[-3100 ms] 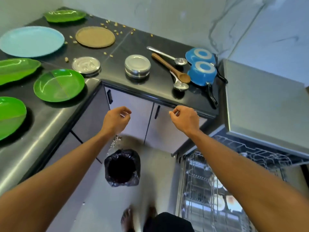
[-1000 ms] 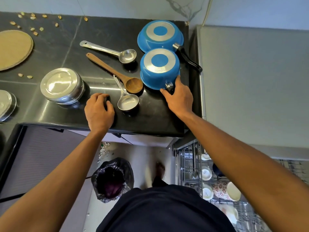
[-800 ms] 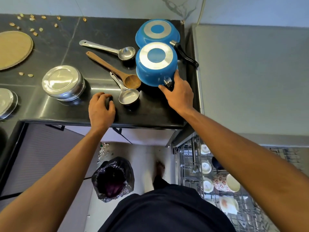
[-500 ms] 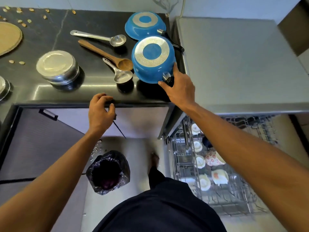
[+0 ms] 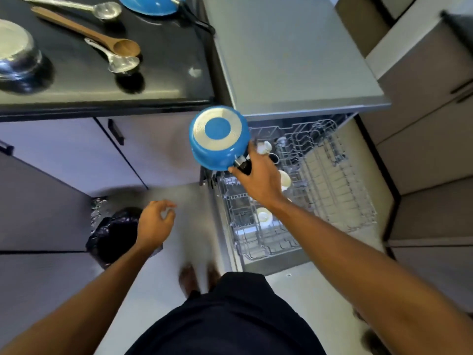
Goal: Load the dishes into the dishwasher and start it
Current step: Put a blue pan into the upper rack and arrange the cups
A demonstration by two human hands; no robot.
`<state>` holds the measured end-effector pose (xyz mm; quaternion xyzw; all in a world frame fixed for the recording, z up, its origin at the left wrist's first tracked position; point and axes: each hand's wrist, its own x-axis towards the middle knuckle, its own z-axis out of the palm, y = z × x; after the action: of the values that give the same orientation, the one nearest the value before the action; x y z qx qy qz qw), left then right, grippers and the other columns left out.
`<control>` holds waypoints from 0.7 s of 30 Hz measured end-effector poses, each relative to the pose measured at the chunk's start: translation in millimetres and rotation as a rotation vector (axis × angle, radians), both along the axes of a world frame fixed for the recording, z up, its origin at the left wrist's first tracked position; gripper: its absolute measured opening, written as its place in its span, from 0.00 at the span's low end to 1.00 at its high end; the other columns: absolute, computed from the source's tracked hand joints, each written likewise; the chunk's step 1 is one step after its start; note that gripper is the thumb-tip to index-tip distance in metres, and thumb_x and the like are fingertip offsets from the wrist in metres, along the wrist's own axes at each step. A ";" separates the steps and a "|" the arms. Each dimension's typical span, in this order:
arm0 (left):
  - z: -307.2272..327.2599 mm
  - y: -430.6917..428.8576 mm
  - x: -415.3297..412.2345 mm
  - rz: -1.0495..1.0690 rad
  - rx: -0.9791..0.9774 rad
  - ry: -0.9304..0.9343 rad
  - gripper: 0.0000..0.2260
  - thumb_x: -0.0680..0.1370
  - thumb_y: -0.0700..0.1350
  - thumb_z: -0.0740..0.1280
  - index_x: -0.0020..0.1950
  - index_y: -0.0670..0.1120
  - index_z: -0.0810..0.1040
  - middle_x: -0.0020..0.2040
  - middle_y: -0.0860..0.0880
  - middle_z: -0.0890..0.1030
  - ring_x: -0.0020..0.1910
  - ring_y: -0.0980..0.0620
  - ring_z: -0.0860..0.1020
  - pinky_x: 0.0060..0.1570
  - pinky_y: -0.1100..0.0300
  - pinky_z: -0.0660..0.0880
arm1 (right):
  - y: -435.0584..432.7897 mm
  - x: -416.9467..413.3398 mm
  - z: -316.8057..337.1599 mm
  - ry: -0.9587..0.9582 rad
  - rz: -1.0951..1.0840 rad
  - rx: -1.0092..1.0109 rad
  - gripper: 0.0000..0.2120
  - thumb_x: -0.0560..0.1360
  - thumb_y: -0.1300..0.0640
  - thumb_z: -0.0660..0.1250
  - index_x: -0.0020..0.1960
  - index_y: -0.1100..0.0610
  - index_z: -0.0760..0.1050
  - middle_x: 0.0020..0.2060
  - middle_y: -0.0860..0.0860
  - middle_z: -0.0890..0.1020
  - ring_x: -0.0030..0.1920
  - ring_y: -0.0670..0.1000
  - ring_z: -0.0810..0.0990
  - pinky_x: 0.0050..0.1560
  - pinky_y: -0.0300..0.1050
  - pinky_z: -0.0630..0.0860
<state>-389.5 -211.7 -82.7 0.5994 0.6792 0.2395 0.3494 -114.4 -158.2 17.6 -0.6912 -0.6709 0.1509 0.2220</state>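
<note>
Black bin bag [image 5: 112, 234] sits below the left hand [image 5: 154, 224], whose fingers hang loosely curled and empty. Farther out, the right hand [image 5: 258, 180] grips the black handle [image 5: 244, 167] of a saucepan [image 5: 217, 139], held upside down over the left edge of the dishwasher rack [image 5: 332, 180]: blue walls, silvery base ring, blue centre. Beyond, a second blue pan [image 5: 151, 6] lies on the dark counter [image 5: 166, 80].

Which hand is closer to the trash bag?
Left. The left hand hangs over the trash bag; the right hand is far to its right, holding the blue pot.
</note>
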 end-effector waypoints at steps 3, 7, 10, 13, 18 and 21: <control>-5.4 -10.4 28.1 0.041 -0.050 -0.064 0.09 0.76 0.35 0.67 0.51 0.44 0.84 0.47 0.47 0.80 0.47 0.47 0.79 0.51 0.59 0.70 | -38.1 31.9 -10.3 -0.040 0.002 -0.027 0.36 0.74 0.38 0.70 0.76 0.47 0.60 0.40 0.41 0.78 0.43 0.49 0.80 0.35 0.49 0.77; -4.5 -18.0 70.4 0.001 -0.090 -0.116 0.09 0.77 0.35 0.67 0.52 0.44 0.84 0.50 0.46 0.82 0.48 0.48 0.79 0.52 0.57 0.73 | -80.4 73.3 -27.7 -0.054 -0.073 -0.097 0.38 0.74 0.39 0.71 0.77 0.45 0.57 0.41 0.41 0.78 0.45 0.49 0.79 0.38 0.50 0.78; -3.6 -20.8 104.9 -0.085 -0.095 -0.114 0.08 0.77 0.36 0.66 0.51 0.45 0.83 0.53 0.46 0.82 0.50 0.48 0.79 0.53 0.56 0.74 | -105.5 111.3 -41.6 -0.036 -0.132 -0.120 0.34 0.73 0.36 0.70 0.73 0.45 0.62 0.46 0.43 0.82 0.48 0.50 0.81 0.43 0.54 0.81; 0.2 -33.7 145.4 -0.189 -0.074 -0.071 0.08 0.77 0.36 0.67 0.52 0.45 0.83 0.54 0.46 0.82 0.53 0.46 0.80 0.52 0.57 0.72 | -123.2 156.1 -51.9 -0.051 -0.182 -0.124 0.31 0.73 0.36 0.70 0.71 0.46 0.64 0.47 0.45 0.83 0.48 0.51 0.82 0.42 0.51 0.80; -8.1 -71.4 221.9 -0.443 0.029 0.035 0.07 0.74 0.39 0.68 0.50 0.46 0.84 0.49 0.45 0.83 0.48 0.42 0.80 0.50 0.52 0.75 | -141.0 252.2 -75.1 -0.041 -0.214 -0.137 0.31 0.73 0.39 0.71 0.70 0.48 0.66 0.46 0.46 0.84 0.46 0.53 0.83 0.40 0.47 0.78; -22.3 -95.0 274.6 -0.430 0.001 0.066 0.08 0.72 0.42 0.66 0.48 0.46 0.84 0.49 0.45 0.83 0.47 0.41 0.81 0.51 0.50 0.76 | -142.3 315.2 -94.3 -0.018 -0.184 -0.138 0.33 0.73 0.42 0.72 0.73 0.51 0.65 0.48 0.50 0.85 0.47 0.56 0.83 0.41 0.48 0.78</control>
<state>-114.9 -306.6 -105.0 0.7381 0.5468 0.1397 0.3697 200.8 -300.5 -76.6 -0.7649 -0.5947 0.1693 0.1808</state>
